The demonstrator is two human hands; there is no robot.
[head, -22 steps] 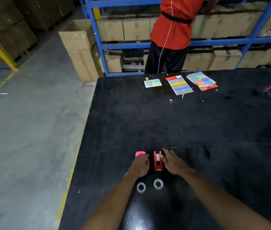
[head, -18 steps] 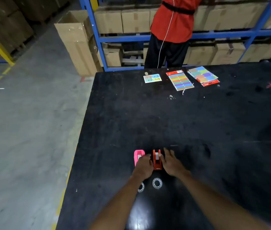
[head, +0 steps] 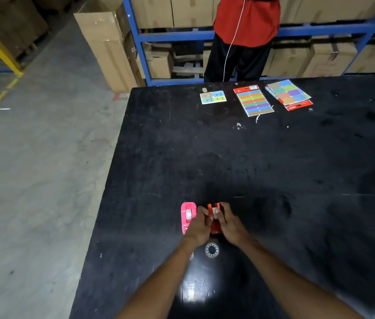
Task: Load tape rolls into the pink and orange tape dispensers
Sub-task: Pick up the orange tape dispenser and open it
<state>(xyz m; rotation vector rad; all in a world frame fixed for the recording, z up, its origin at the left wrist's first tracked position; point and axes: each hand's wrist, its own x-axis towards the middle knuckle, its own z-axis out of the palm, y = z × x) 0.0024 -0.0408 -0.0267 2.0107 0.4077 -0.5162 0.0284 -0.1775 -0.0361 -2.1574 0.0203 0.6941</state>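
An orange tape dispenser (head: 214, 223) stands on the black table (head: 262, 162) near its front. My left hand (head: 201, 226) and my right hand (head: 229, 224) close on it from either side. Just to the left stands a pink tape dispenser (head: 187, 216) with a white roll in it, free of both hands. A clear tape roll (head: 211, 249) lies flat on the table just behind my hands. A second roll (head: 191, 255) is mostly hidden under my left forearm.
Colourful sticky-note packs (head: 254, 103) (head: 288, 94) and a small card (head: 213, 97) lie at the table's far edge. A person in a red top (head: 246, 21) stands there before blue shelving (head: 181, 35) with cardboard boxes. The table's left edge (head: 106, 199) drops to concrete floor.
My left hand has moved right off the pink dispenser onto the orange one. My right hand has closed in on the orange dispenser. The pink dispenser now shows in full.
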